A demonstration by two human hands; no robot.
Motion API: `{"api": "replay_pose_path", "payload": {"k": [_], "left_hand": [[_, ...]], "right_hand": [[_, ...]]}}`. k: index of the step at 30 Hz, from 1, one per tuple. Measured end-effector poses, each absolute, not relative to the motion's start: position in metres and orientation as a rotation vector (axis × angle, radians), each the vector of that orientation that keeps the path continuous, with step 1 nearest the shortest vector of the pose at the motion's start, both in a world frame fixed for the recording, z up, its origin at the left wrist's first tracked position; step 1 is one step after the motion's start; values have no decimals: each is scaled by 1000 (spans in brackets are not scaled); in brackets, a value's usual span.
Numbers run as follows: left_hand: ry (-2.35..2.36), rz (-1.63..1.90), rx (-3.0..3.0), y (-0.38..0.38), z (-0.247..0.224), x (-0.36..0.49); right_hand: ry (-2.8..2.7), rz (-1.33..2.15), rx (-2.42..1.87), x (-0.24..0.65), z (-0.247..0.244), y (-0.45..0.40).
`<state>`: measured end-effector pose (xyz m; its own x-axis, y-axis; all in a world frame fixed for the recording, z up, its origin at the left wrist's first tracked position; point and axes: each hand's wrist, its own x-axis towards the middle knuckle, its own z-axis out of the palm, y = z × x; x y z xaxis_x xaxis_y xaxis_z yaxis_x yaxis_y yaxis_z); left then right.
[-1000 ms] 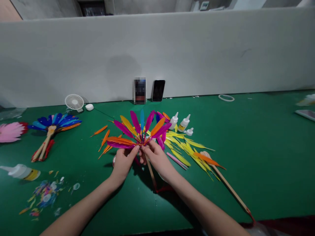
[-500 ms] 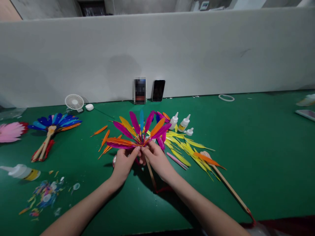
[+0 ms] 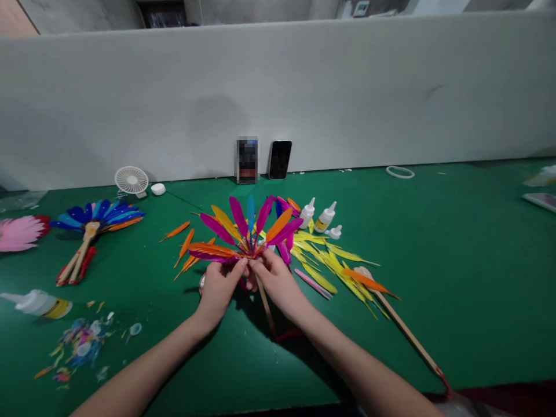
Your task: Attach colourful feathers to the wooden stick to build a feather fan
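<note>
The one camera sits up on the person's head, above the desk's [image 3: 469, 249] near edge, looking ahead and down past its far edge to the white board [image 3: 339, 92].

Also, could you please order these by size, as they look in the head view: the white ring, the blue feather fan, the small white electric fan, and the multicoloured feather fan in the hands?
1. Multicoloured feather fan
2. Blue feather fan
3. Small white electric fan
4. White ring

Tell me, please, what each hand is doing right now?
Left hand: closed, pinching the feather fan at its base.
Right hand: closed, pinching that base too.
</note>
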<state>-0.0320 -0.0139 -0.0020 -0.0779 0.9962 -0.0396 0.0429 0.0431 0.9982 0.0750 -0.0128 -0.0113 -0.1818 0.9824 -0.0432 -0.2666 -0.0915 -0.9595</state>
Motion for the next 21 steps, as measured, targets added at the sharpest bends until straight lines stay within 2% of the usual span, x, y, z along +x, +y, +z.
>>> {"api": "replay_pose_path", "payload": {"k": [21], "left_hand": [[1176,1190,1183,-13,-1,-32]], "right_hand": [[-1089,1531,-895,75,-10,-12]]}}
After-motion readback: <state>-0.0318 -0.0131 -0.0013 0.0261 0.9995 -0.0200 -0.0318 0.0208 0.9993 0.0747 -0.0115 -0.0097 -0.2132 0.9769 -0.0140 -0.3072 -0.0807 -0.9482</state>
